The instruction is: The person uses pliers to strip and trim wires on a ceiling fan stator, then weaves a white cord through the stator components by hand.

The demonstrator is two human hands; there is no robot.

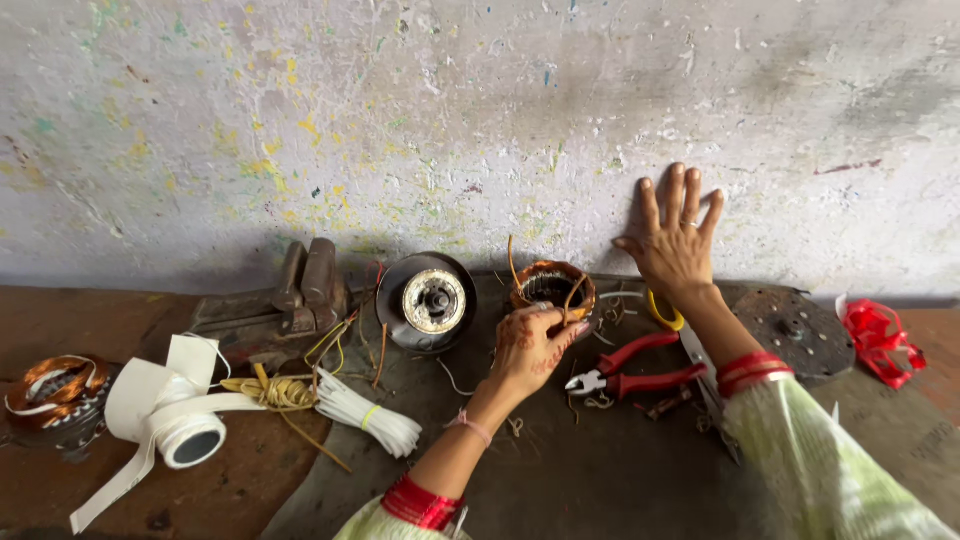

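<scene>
The copper-wound stator coil (553, 288) sits on the table (600, 470) close to the wall (480, 120), and the left hand (530, 345) rests on its near rim, fingers (572, 330) curled and pinched on what looks like a strand of the winding, though the view is too small to be sure. The right hand (675, 240) is flat against the wall just beyond and to the right of the coil, fingers (676, 190) spread wide and holding nothing. As far as the work shows, the coil still carries its full copper winding, with loose wire ends standing up from it, so I judge that the winding work is at an early or middle stage, not finished. Just right of the left fingers lie red-handled pliers (630, 372), jaws toward the hand, and a yellow-handled tool (663, 312) partly hidden behind the right wrist. Left of the fingers stands a round black motor housing (428, 300) with its bearing face up; nothing loose lies in it. Farther left are a rusty bench vise (300, 290), a bundle of white sleeves (368, 412) tied with yellow wire, a roll of white tape (175, 415) and another copper coil (55, 385). Well to the right lie a dark round plate (795, 335) and red ribbon (880, 335).
</scene>
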